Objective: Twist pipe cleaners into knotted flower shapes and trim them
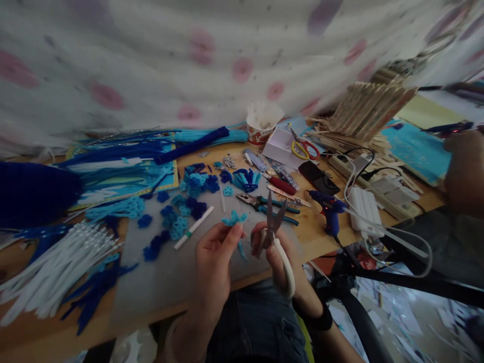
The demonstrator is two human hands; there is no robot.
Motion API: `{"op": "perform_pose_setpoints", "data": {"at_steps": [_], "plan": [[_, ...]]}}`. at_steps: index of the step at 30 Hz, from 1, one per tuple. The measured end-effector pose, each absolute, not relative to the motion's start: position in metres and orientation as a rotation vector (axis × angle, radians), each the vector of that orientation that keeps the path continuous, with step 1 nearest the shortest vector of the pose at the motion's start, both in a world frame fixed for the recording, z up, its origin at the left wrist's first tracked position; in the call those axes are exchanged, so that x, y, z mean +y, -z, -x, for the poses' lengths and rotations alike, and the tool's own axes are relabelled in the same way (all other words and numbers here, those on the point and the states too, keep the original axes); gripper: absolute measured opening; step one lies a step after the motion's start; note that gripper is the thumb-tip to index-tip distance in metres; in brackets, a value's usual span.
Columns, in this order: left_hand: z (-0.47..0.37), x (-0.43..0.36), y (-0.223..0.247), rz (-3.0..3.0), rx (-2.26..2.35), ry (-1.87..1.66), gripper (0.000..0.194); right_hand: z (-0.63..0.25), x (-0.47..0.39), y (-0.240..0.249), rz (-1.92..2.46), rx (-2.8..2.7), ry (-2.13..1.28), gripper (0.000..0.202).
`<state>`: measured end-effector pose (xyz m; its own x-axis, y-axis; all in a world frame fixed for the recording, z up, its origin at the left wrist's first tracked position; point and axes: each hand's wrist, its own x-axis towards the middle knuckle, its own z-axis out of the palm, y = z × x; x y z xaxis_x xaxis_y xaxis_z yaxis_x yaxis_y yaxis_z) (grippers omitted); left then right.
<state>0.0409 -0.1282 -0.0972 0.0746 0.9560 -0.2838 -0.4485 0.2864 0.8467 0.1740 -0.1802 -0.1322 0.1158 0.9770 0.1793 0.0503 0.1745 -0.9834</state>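
Note:
Between the thumb and fingers of my left hand (219, 252) is a light blue pipe-cleaner flower (234, 219), its petals spread upward and a stem hanging below. My right hand (278, 254) grips a pair of white-handled scissors (276, 222), blades parted and pointing up, a little to the right of the flower. The blades do not touch it. Blue pipe-cleaner flowers (177, 227) in light and dark shades lie on the grey mat (132, 272) beyond my left hand. Pliers (264, 202) with teal handles rest just behind the scissors.
White pipe-cleaner pieces (64, 267) and blue pipe-cleaner bundles (124, 156) cover the left side. A blue glue gun (329, 209) stands at right near a power strip (381, 181) and cables. Behind are a paper cup (260, 126) and red-yellow scissors (304, 147). Another person's arm (465, 171) shows far right.

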Motion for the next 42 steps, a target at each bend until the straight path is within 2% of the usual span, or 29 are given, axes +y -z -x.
{"op": "perform_pose_setpoints", "data": {"at_steps": [4, 10, 17, 20, 24, 28, 34, 38, 42], "plan": [[-0.041, -0.127, 0.097, -0.686, 0.980, -1.174, 0.014, -0.176, -0.178, 0.132, 1.219, -1.213, -0.971, 0.040], [-0.041, -0.126, 0.095, -0.708, 0.952, -1.138, 0.010, -0.175, -0.175, 0.122, 1.262, -1.277, -0.977, 0.053], [-0.033, -0.123, 0.091, -0.670, 0.901, -1.074, 0.002, -0.171, -0.174, 0.119, 1.232, -1.331, -0.996, 0.059], [-0.032, -0.122, 0.092, -0.639, 0.912, -1.064, 0.007, -0.169, -0.175, 0.123, 1.228, -1.311, -0.982, 0.059], [-0.031, -0.121, 0.090, -0.622, 0.948, -1.026, 0.013, -0.167, -0.177, 0.127, 1.215, -1.255, -0.939, 0.053], [-0.031, -0.119, 0.085, -0.600, 0.997, -1.011, 0.024, -0.167, -0.177, 0.126, 1.252, -1.141, -0.918, 0.038], [-0.029, -0.115, 0.087, -0.741, 0.986, -1.004, 0.021, -0.167, -0.177, 0.124, 1.380, -1.160, -0.770, 0.027], [-0.018, -0.113, 0.083, -0.894, 0.980, -1.008, 0.016, -0.177, -0.179, 0.115, 1.383, -1.327, -0.682, 0.038], [-0.007, -0.113, 0.071, -0.856, 0.815, -0.831, 0.018, -0.192, -0.174, 0.114, 1.312, -1.343, -0.704, 0.047]]}}
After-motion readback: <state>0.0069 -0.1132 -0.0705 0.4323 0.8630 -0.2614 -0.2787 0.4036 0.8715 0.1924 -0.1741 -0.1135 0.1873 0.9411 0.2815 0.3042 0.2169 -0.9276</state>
